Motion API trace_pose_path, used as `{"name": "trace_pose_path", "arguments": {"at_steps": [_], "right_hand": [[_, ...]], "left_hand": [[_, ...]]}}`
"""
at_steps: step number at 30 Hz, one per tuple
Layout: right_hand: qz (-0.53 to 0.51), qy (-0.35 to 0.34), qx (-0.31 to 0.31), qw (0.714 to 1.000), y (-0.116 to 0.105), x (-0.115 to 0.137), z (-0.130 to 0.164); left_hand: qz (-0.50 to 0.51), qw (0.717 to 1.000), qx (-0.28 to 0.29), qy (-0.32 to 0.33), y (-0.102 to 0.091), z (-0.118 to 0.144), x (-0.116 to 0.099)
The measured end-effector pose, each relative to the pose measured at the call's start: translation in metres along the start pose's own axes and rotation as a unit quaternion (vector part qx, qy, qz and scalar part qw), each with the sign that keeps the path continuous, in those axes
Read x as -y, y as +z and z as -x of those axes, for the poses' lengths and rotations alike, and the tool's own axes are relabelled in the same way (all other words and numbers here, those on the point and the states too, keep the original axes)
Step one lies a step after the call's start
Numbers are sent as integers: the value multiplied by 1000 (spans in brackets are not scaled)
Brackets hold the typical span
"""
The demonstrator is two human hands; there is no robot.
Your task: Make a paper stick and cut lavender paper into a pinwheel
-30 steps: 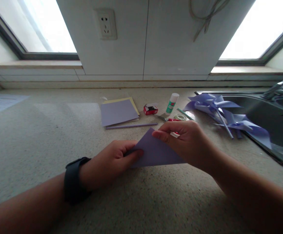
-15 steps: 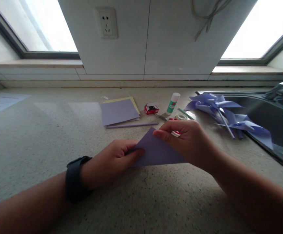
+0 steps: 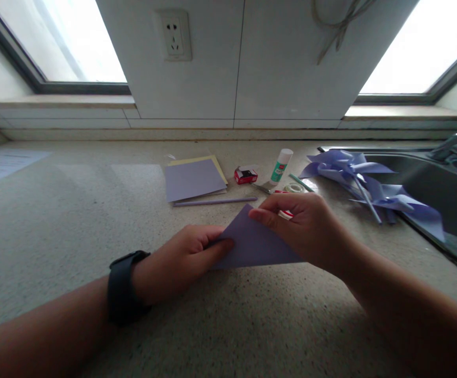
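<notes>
Head view, item by item. Lilac paper (image 3: 252,244): folded into a triangle, lying on the worktop (image 3: 74,220) near its front edge, about mid-width. I see my left hand (image 3: 181,260), with a dark watch (image 3: 126,286) on the wrist, pressing the paper's left corner, fingers closed over it. My right hand (image 3: 303,223) pinches the upper flap near the apex with thumb and fingertips curled.

Progress, as I judge it: one diagonal fold is made; I see no cuts, glue or stick on this piece, so most of the making is left.

Behind, toward the back edge: a stack of lilac and yellow sheets (image 3: 195,178), a lilac stick (image 3: 215,201) just in front of it, a small red box (image 3: 245,175), a glue stick (image 3: 281,164), a tape roll (image 3: 291,188). At the right edge, finished lilac pinwheels (image 3: 362,184) lie over the rim of the sink (image 3: 429,184).
</notes>
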State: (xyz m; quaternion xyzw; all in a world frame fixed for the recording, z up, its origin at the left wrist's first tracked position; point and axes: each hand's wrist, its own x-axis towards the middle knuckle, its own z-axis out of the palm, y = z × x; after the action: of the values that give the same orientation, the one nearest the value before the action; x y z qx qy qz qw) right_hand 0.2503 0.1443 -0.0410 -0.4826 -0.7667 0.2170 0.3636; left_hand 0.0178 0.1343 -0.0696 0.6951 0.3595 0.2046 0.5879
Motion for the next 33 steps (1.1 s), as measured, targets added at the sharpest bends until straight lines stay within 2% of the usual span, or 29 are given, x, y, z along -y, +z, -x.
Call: {"name": "trace_pose_path", "arguments": {"at_steps": [33], "right_hand": [[-5,5,2,1000,2,-2,-1]], "left_hand": [[13,1000,12,14,-1,0,0]]}}
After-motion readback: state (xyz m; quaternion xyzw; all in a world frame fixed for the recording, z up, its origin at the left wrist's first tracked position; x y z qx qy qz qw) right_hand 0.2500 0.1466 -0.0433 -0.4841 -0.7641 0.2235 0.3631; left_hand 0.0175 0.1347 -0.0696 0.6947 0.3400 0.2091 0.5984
